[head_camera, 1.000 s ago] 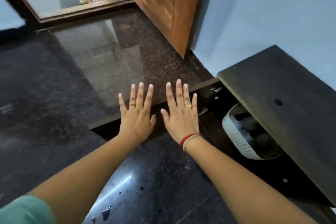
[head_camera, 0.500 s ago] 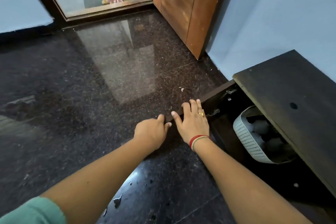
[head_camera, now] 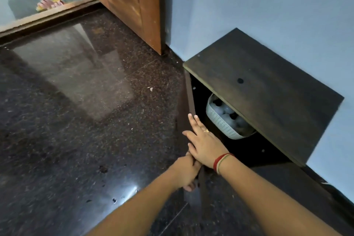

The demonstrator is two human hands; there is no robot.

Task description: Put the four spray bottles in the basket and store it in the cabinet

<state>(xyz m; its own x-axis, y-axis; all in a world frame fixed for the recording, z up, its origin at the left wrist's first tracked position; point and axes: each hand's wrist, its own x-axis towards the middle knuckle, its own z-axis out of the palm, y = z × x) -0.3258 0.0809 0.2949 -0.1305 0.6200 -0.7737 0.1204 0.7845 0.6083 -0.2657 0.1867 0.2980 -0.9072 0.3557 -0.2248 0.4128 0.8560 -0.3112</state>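
A white perforated basket (head_camera: 220,123) stands inside the low dark cabinet (head_camera: 268,86), half hidden under the cabinet's top. In it I see spray bottles (head_camera: 227,110) with pale bodies and black caps; how many, I cannot tell. The dark cabinet door (head_camera: 190,99) stands partly open and shows edge-on, left of the basket. My left hand (head_camera: 186,173) is curled around the door's edge near me. Just beyond it, my right hand (head_camera: 204,142) straddles the same edge, fingers straight along it and thumb on the outer side.
Polished dark granite floor (head_camera: 86,120) spreads to the left, with small water drops near me. A tall wooden cupboard (head_camera: 132,5) stands at the back against the pale blue wall (head_camera: 258,5). A glass door with a wooden frame (head_camera: 49,13) is at the far left.
The cabinet door has swung from wide open towards the cabinet and now shows edge-on. Both hands moved right with it, and my left hand closed around its edge.
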